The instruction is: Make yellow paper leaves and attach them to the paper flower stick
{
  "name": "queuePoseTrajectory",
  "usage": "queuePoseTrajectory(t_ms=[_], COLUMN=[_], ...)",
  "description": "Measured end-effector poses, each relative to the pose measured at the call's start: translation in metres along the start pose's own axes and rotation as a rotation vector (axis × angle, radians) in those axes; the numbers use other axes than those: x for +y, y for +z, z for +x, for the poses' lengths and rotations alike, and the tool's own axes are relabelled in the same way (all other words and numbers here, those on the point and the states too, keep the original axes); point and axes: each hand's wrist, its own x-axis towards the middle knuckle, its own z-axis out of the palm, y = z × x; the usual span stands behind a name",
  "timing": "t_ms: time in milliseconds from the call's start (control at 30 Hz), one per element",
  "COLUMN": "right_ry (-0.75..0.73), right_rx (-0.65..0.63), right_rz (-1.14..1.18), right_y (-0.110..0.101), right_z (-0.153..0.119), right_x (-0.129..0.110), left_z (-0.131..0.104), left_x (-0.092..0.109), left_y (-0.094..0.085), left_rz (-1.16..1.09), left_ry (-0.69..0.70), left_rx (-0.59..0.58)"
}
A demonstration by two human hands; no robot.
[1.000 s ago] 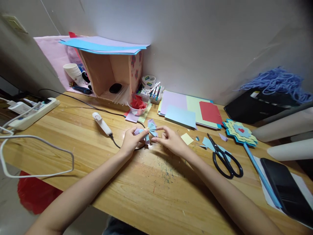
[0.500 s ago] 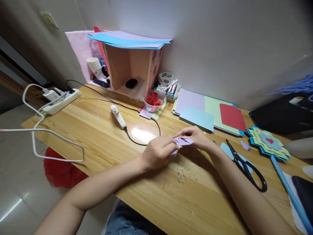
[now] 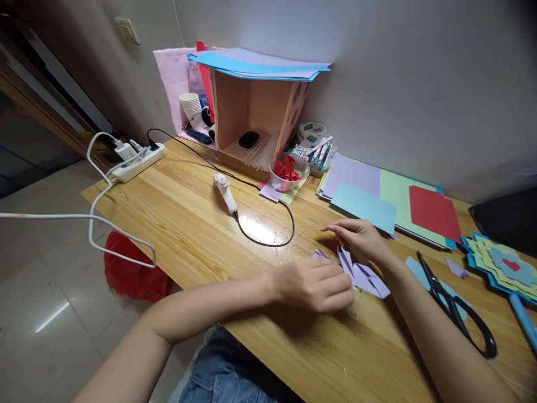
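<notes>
Now the folded paper (image 3: 368, 281), just below and right of the frame's middle, has flipped purple side up, hiding its blue bits, beside the loosely spread right hand (image 3: 357, 238) and left hand (image 3: 314, 284), whose grip I can't tell.

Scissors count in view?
1. The black scissors lie on the table, to the right of the right hand, partly over light-blue paper. No others show; the arms could hide some.
</notes>
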Motion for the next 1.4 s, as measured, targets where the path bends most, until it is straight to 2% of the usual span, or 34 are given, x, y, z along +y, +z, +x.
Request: queuePoseTrajectory(t_ms=[67, 133, 233, 367, 467, 600, 700, 767, 833, 900, 967, 1033, 1100, 1167, 1233, 1400], right_ry=[0.003, -0.005, -0.014, 0.02, 0.04, -0.027, -0.059, -0.081, -0.142, -0.256, -0.376, -0.474, -0.449, -0.453, -0.498, -0.552], right_rx=[-0.02, -0.052, -0.058, 0.1, 0.15, 0.153, 0.162, 0.236, 0.327, 0.358, 0.285, 0.117, 0.0, -0.01, -0.011, -0.093], right_rz=[0.123, 0.259, 0.32, 0.342, 0.367, 0.425, 0.388, 0.326, 0.27, 0.232, 0.221, 0.157, -0.05, -0.265, -0.373, -0.36], right_y=[0.005, 0.009, 0.014, 0.018, 0.023, 0.03, 0.032, 0.029, 0.023, 0.015, 0.01, 0.009, 0.013, 0.019, 0.023, 0.024], right_z=[0.003, 0.005, 0.007, 0.005, 0.005, 0.004, 0.003, 0.008, 0.022, 0.046, 0.077, 0.108, 0.134, 0.15, 0.157, 0.157], right_x=[0.006, 0.01, 0.016, 0.019, 0.018, 0.015, 0.009, -0.002, -0.022, -0.05, -0.079, -0.103, -0.117, -0.121, -0.119, -0.109], left_z=[0.0, -0.003, -0.008, -0.015, -0.019, -0.02, -0.02, -0.02, -0.021, -0.022, -0.023, -0.024, -0.024, -0.025, -0.027, -0.034], left_x=[0.001, -0.005, -0.021, -0.046, -0.059, -0.07, -0.075, -0.078, -0.081, -0.085, -0.088, -0.091, -0.094, -0.096, -0.099, -0.103], left_y=[0.005, 0.008, 0.007, -0.001, -0.003, 0.002, 0.003, 0.003, 0.002, 0.001, 0.0, -0.003, -0.006, -0.009, -0.009, -0.007], left_rz=[-0.06, -0.114, -0.242, -0.416, -0.521, -0.771, -0.918, -0.961, -0.961, -0.936, -0.907, -0.904, -0.935, -0.984, -1.021, -1.064], left_ry=[-0.003, -0.12, -0.456, -0.889, -1.102, -1.332, -1.391, -1.391, -1.396, -1.411, -1.421, -1.427, -1.443, -1.456, -1.461, -1.442], left_rx=[0.007, 0.055, 0.203, 0.383, 0.455, 0.493, 0.529, 0.535, 0.528, 0.526, 0.541, 0.558, 0.552, 0.543, 0.551, 0.567])
